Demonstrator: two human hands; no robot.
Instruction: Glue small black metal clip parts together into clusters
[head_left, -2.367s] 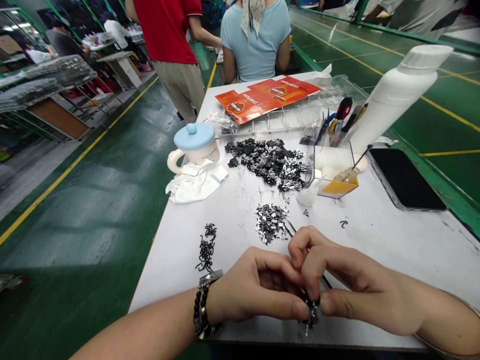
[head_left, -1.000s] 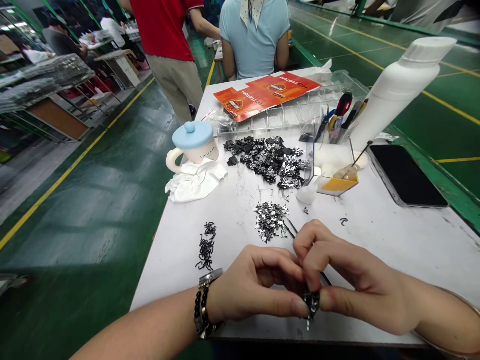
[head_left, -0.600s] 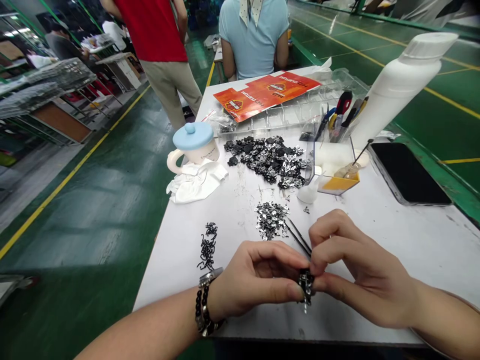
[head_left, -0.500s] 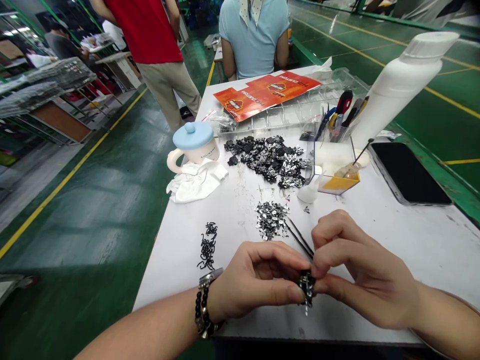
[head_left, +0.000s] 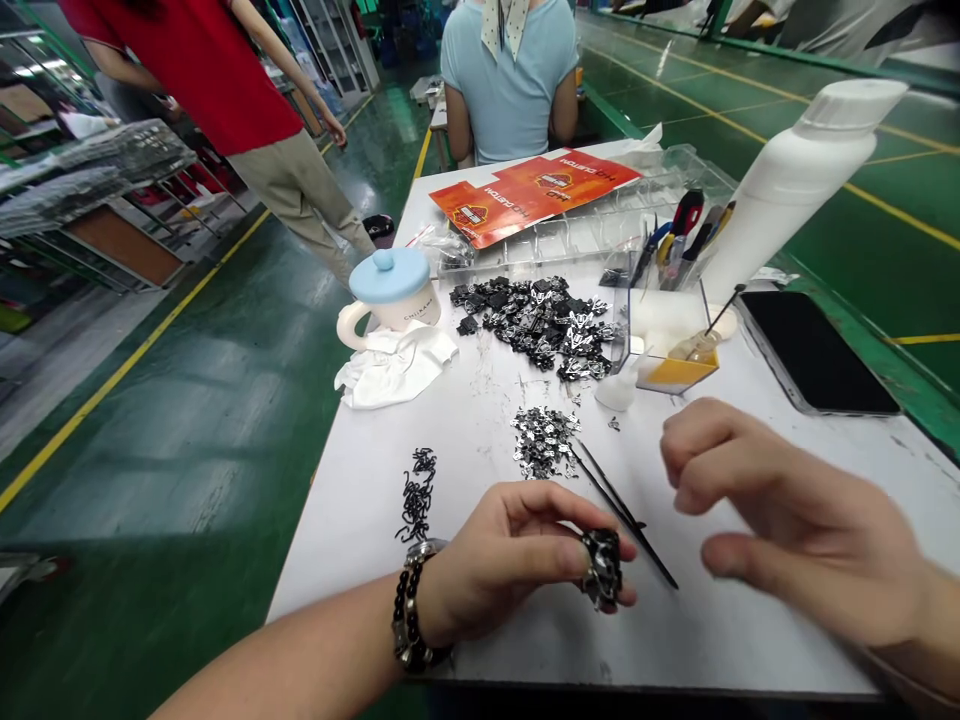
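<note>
at the lower centre of the frame: left hand (head_left: 491, 570), gripping one black-and-silver piece (head_left: 602, 568); thumb pressed to the piece's left side, fingers curled behind it, tips showing past its right edge. fine detail of the piece too small to tell. on the wrist, beaded bracelets (head_left: 409, 620).

at the lower right: right hand (head_left: 814, 535), raised apart from the piece; thumb and forefinger held well apart, with a clear gap between, remaining fingers bent inward.

between the two hands: dark tweezers (head_left: 651, 549), lying aslant on the white tabletop (head_left: 480, 440), narrow ends at the small silver parts (head_left: 545, 441), a heap at centre.

left of centre: black curved bits (head_left: 416, 495), a loose strip.

upper centre: larger heap of black-and-silver parts (head_left: 532, 320); behind it, a clear tray (head_left: 555, 245) under orange printed sheets (head_left: 544, 190).

left of that heap: mug with blue lid (head_left: 390, 275), crumpled white tissue (head_left: 396, 368) against it.

right side: clear holder with yellow base (head_left: 679, 375); white bottle (head_left: 795, 190), leaning in view; dark phone (head_left: 821, 352), lying flat.
</note>
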